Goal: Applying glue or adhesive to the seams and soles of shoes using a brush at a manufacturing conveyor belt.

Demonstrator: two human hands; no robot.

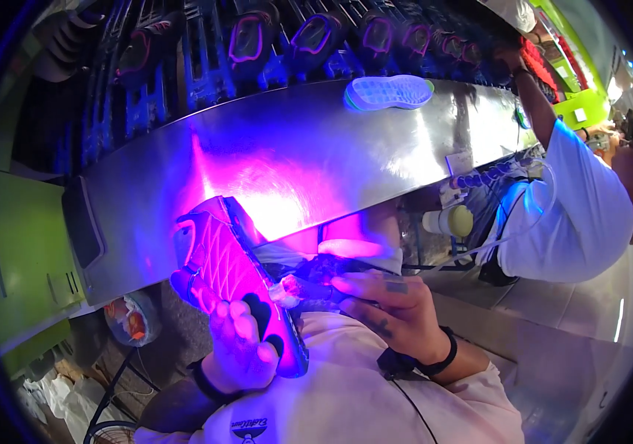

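Tilted upright in front of my chest is a shoe (224, 251), lit bright pink and violet, with crossing lines on its face and dark oval patches lower down. My left hand (246, 348) is closed around its lower part, fingers across the face. In my right hand (398, 314) is a brush (287, 291) with a dark handle, gripped between thumb and fingers. Its pale, fluffy tip touches or nearly touches the shoe's right edge. Part of the handle is lost in shadow and behind my fingers.
A metal bench (346, 148) runs across ahead, with a pale shoe sole (390, 93) on its far edge. Behind it, several dark shoes (253, 37) sit on a rack. At right, a co-worker in a white shirt (568, 214) reaches toward the rack. A green cabinet (20, 244) stands left.
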